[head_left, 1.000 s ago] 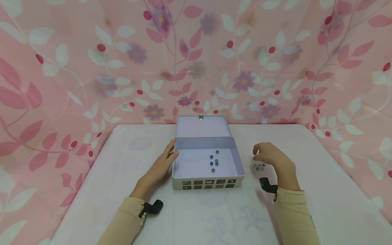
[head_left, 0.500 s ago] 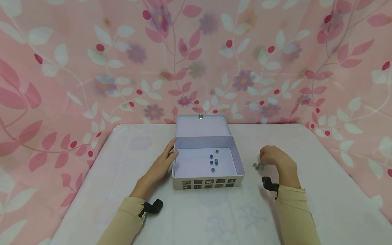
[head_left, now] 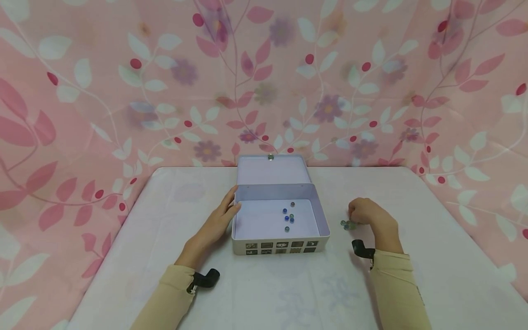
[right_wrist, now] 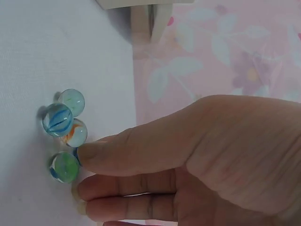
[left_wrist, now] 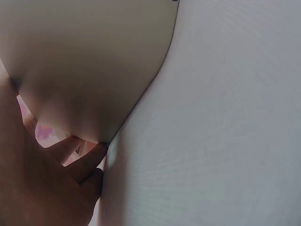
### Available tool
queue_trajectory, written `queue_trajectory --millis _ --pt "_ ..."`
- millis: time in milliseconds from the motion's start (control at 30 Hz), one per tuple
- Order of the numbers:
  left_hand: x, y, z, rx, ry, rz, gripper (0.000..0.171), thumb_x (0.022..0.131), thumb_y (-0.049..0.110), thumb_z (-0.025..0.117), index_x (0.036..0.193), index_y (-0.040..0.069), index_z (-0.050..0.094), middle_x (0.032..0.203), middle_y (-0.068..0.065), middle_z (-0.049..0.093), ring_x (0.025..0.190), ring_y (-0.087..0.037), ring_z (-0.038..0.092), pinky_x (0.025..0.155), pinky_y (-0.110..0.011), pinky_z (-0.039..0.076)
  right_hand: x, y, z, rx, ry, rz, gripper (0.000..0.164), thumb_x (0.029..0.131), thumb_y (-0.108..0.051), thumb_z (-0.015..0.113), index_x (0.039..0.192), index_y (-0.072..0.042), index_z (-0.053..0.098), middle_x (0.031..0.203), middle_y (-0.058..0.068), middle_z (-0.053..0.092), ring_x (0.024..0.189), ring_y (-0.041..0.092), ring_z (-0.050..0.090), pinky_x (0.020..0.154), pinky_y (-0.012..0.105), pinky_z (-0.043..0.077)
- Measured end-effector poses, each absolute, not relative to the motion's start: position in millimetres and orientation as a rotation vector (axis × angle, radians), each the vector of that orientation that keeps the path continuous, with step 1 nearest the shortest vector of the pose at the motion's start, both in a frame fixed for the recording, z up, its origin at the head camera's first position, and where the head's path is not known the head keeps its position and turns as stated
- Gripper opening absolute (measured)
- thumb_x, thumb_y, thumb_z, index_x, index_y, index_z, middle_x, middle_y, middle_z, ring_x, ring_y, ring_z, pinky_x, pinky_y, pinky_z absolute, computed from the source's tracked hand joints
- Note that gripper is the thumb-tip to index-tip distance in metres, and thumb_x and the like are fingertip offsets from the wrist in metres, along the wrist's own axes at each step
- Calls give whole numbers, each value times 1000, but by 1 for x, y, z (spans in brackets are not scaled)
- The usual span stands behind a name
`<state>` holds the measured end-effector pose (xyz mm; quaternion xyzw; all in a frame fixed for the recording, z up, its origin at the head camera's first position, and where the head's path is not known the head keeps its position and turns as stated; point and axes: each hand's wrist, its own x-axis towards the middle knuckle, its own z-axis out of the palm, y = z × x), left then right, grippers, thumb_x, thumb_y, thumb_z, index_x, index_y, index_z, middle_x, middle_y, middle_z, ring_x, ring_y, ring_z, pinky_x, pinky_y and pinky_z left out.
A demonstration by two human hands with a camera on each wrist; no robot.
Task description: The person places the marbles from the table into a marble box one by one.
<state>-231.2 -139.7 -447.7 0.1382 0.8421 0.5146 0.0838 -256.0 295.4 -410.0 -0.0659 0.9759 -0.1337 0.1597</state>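
Note:
A pale tin box [head_left: 270,246] stands with its hinged lid [head_left: 272,170] tipped back and several glass marbles [head_left: 286,218] inside. My left hand [head_left: 212,227] holds its left side, thumb over the rim and fingers along the outer wall to the back corner. To the right of the box, my right hand [head_left: 373,219] is down at a small cluster of marbles on the cloth. In the right wrist view, its thumb and fingers [right_wrist: 127,153] close at a mostly hidden blue marble [right_wrist: 76,156]. Beside them lie a clear blue-streaked marble [right_wrist: 58,120], an orange-streaked marble [right_wrist: 76,133] and a green marble [right_wrist: 65,167].
A white cloth [head_left: 305,288] covers the table. Behind it hangs a pink floral curtain [head_left: 264,82]. The tin box's small square pictures [head_left: 282,245] face the near edge. Black wrist cameras [head_left: 206,278] stick out from both sleeves.
My right hand has shifted slightly right and down onto the marble cluster, and its fingers now cover the blue marble there. One blue marble inside the box has rolled slightly. The left hand stays put.

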Motion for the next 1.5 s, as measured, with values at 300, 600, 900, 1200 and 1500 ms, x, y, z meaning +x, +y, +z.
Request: queue_trajectory --millis 300,600,900,1200,1500 --pt "-245 -144 -476 425 2572 1552 65 102 59 39 158 45 9 167 5 17 154 -30 21 119 -62 23 -259 292 -415 -211 2811 -413 13 81 -1 55 78 -6 67 79 7 60 70 21 49 59 30 37" --pt "-245 -143 -476 405 2589 1554 67 99 65 39 157 47 11 166 6 22 153 -27 24 119 -60 26 -261 289 -420 -214 2822 -418 14 82 -13 71 72 -8 63 74 5 57 68 19 48 58 30 37" --pt "-245 -143 -477 415 2593 1544 68 99 65 39 157 47 10 166 6 20 153 -28 23 119 -60 26 -262 290 -416 -193 2832 -415 9 83 -11 66 75 -8 64 77 6 58 70 21 49 58 31 38" --pt "-239 -142 -464 422 2572 1539 63 104 54 40 158 43 10 167 0 19 153 -32 22 119 -61 25 -263 291 -407 -218 2875 -459 15 82 -7 57 92 -2 68 88 12 64 75 24 53 61 32 43" --pt "-244 -144 -476 428 2591 1543 65 102 59 39 158 45 10 167 6 18 153 -31 22 119 -62 24 -257 278 -390 -284 2943 -518 14 79 -6 55 87 -6 66 86 10 64 75 23 54 62 32 44"
